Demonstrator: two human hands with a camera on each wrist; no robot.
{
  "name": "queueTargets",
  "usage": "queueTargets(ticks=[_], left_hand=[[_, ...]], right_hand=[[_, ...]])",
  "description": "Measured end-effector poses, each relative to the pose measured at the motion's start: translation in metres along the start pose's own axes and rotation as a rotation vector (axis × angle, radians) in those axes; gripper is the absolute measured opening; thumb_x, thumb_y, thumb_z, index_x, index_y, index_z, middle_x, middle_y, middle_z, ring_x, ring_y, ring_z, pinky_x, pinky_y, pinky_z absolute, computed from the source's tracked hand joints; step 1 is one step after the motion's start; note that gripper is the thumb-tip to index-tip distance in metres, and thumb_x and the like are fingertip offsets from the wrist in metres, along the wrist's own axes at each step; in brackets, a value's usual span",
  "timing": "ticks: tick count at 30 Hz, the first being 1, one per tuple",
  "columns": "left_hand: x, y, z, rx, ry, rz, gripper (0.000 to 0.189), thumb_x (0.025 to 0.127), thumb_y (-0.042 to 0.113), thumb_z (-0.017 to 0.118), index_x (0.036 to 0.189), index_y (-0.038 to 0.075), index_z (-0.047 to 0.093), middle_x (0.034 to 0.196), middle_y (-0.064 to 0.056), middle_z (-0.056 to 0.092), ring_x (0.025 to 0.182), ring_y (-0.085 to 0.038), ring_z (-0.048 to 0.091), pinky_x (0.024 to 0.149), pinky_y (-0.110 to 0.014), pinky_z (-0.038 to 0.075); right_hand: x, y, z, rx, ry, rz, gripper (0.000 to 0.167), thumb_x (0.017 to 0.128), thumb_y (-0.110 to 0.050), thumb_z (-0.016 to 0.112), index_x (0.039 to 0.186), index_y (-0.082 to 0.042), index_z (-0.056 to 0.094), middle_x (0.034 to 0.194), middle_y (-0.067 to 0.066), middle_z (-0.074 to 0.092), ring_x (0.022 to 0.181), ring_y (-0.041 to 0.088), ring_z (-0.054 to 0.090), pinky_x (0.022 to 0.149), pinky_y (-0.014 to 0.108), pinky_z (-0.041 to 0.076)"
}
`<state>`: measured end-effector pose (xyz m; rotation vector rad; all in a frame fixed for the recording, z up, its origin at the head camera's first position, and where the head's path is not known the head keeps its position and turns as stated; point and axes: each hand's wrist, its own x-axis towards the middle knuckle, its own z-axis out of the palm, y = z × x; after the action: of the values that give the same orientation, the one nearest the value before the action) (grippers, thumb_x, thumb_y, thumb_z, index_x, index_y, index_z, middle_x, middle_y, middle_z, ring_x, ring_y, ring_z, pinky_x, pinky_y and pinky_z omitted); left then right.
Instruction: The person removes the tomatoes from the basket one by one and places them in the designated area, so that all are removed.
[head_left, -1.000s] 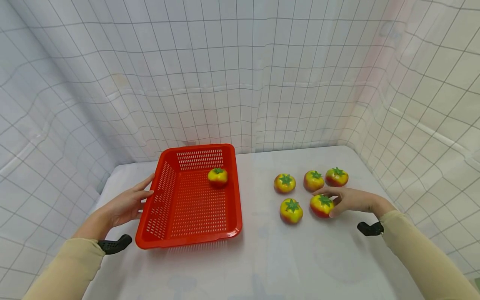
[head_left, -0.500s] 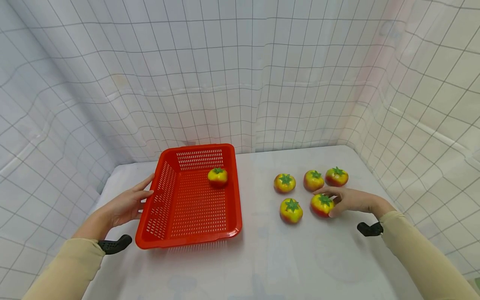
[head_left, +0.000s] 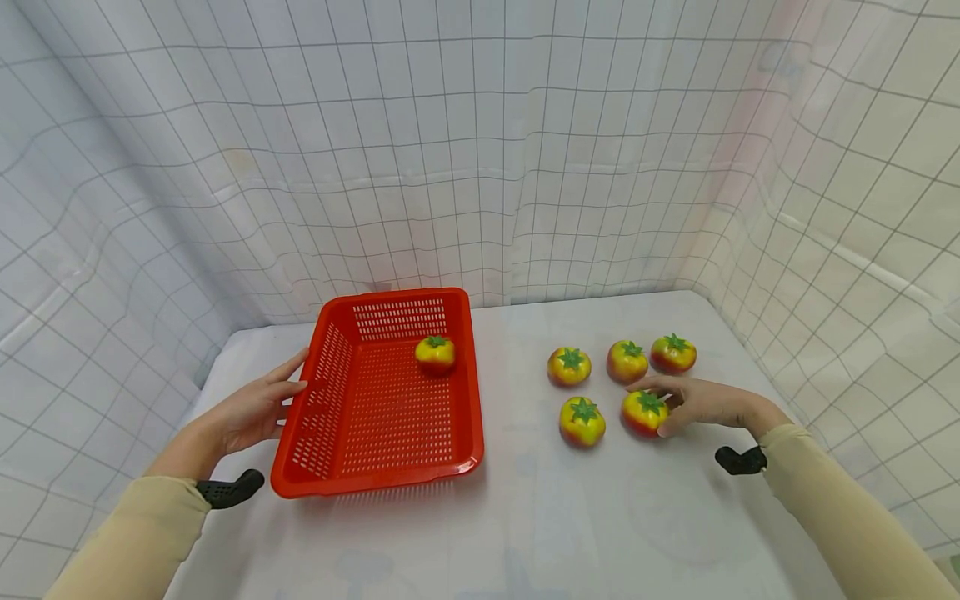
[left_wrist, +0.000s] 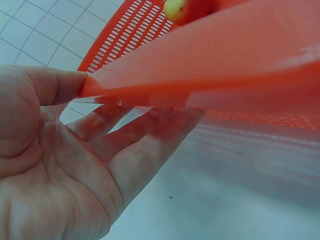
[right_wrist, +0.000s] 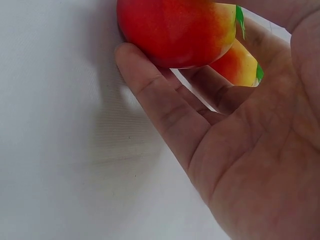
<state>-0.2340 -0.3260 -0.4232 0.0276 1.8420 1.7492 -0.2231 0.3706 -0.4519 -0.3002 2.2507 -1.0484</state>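
At the left, my left hand (head_left: pixel 251 412) holds the side rim of a red plastic basket (head_left: pixel 390 421). In the left wrist view the thumb lies on the rim (left_wrist: pixel 225 82) while the other fingers reach beneath it. One red-and-yellow tomato (head_left: pixel 435 357) with a green leafy top sits inside, near the basket's right wall. On the right side, my right hand (head_left: pixel 705 402) grips another tomato (head_left: pixel 642 417), thumb on the near side and fingers on the far side. The right wrist view shows this tomato's red underside (right_wrist: pixel 170 35) between thumb and fingers, low over the white surface.
Around the right hand are more tomatoes: one to its left (head_left: pixel 582 423), one at the back left (head_left: pixel 569 367), and two behind it, a middle one (head_left: pixel 626 362) and a right one (head_left: pixel 673 354). White gridded curtains (head_left: pixel 465 167) enclose the white table (head_left: pixel 525 517).
The tomato in my right hand has shifted very slightly to the right. My left hand and the basket have stayed in place.
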Motion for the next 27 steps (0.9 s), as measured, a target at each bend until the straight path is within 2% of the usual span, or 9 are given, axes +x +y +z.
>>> queueTargets(ticks=[10,20,27], left_hand=[[-0.0014,0.0003,-0.0012,0.013,-0.007,0.014,0.074,0.111,0.029,0.044,0.163,0.034,-0.008,0.150,-0.016,0.041,0.113,-0.029,0.063,0.092,-0.053,0.056],[-0.0003,0.0003,-0.0004,0.005,0.003,0.000,0.072,0.112,0.028,0.043,0.164,0.035,-0.007,0.150,-0.016,0.040,0.113,-0.029,0.063,0.092,-0.053,0.056],[-0.0004,-0.0001,-0.0008,0.025,-0.010,0.015,0.072,0.112,0.028,0.042,0.163,0.034,-0.009,0.153,-0.018,0.035,0.114,-0.029,0.063,0.093,-0.053,0.056]], right_hand=[[-0.0009,-0.0003,0.0010,-0.001,-0.001,0.010,0.070,0.083,-0.021,0.081,0.147,-0.029,0.054,0.151,0.013,0.042,0.134,0.035,0.039,0.113,0.065,0.030],[-0.0009,0.0015,0.0010,-0.023,0.000,0.002,0.071,0.084,-0.024,0.081,0.149,-0.029,0.051,0.147,0.016,0.043,0.134,0.036,0.040,0.111,0.064,0.033],[-0.0008,0.0043,0.0011,-0.017,-0.004,-0.006,0.073,0.084,-0.025,0.081,0.150,-0.026,0.050,0.147,0.016,0.044,0.134,0.036,0.040,0.111,0.063,0.034]])
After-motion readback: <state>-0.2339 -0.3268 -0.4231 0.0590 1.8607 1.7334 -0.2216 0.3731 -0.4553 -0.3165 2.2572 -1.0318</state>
